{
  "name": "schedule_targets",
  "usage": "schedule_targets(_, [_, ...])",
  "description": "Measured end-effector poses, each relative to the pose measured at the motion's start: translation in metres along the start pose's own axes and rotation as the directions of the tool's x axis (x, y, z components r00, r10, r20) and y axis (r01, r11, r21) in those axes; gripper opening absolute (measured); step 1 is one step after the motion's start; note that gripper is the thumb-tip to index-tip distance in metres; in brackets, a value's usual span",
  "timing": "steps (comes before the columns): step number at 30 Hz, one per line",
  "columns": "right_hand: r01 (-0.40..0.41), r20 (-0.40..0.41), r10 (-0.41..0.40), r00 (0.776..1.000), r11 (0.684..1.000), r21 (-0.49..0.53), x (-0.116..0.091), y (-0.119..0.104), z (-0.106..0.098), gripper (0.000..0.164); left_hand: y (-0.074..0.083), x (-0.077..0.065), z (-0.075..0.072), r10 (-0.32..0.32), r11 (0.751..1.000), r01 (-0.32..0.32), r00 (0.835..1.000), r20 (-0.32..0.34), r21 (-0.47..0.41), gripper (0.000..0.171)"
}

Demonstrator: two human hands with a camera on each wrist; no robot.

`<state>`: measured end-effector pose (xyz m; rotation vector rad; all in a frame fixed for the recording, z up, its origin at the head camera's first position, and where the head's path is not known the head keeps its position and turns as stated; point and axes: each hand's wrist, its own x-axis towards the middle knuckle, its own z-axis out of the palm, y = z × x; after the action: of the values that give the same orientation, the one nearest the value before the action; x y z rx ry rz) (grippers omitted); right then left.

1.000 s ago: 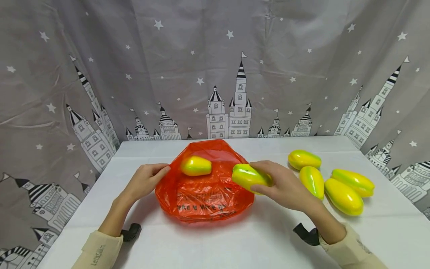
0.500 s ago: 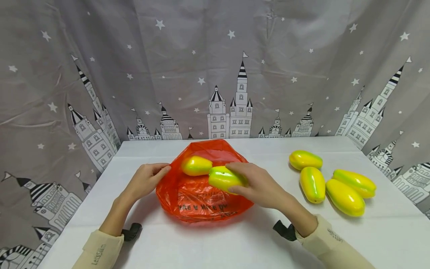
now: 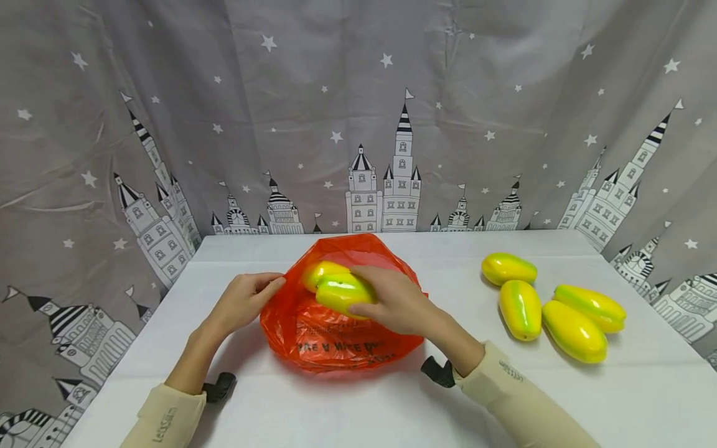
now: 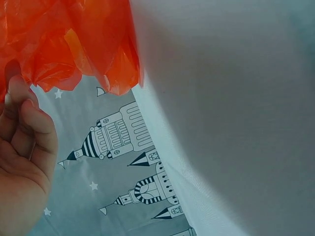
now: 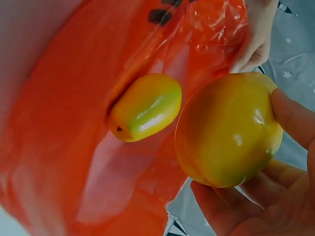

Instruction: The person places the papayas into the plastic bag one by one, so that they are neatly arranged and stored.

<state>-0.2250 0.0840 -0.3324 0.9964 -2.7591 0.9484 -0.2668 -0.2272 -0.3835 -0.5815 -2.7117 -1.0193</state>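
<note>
A red plastic bag (image 3: 282,330) lies with its mouth spread on the white table. My left hand (image 3: 243,300) pinches its left edge between thumb and fingers. In my right hand (image 3: 400,303) is a yellow-green papaya (image 5: 229,130), gripped from its right side and held over the bag's mouth. Another papaya (image 5: 147,108) lies inside the bag; in the head view the held one partly covers it. The left wrist view shows my fingertips right at the crumpled red plastic.
Several more papayas (image 3: 575,330) lie grouped on the right side of the white table (image 3: 358,410). A grey curtain (image 3: 269,93) with printed castles and stars hangs behind the table's far edge.
My right hand has moved left with the papaya, from the bag's right edge to over its middle, beside the papaya inside. My left hand has stayed on the bag's edge.
</note>
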Motion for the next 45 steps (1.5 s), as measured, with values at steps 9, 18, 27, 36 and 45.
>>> schedule_targets(9, [-0.012,0.077,0.016,0.997,0.999,-0.05,0.025,-0.003,0.02,0.062,0.001,-0.001,-0.001,-0.009,1.0,0.009,1.0,0.007,-0.005,0.037])
schedule_targets(18, [-0.046,0.108,0.056,0.993,0.994,-0.095,0.043,-0.001,0.036,0.061,0.002,0.0,-0.001,0.012,1.0,-0.012,1.0,0.006,-0.005,0.037])
schedule_targets(27, [-0.058,0.085,0.066,0.994,0.994,-0.093,0.056,0.008,0.048,0.058,0.004,-0.001,-0.001,0.004,1.0,-0.004,1.0,0.01,-0.011,0.038])
schedule_targets(36, [-0.094,0.085,0.102,0.991,0.991,-0.095,0.062,0.012,0.057,0.06,0.004,0.0,-0.002,-0.003,1.0,0.003,1.0,0.013,-0.01,0.037])
schedule_targets(45, [-0.129,0.069,0.137,0.988,0.985,-0.11,0.062,0.013,0.063,0.052,0.003,0.0,-0.001,0.002,1.0,-0.002,1.0,0.011,-0.011,0.036])
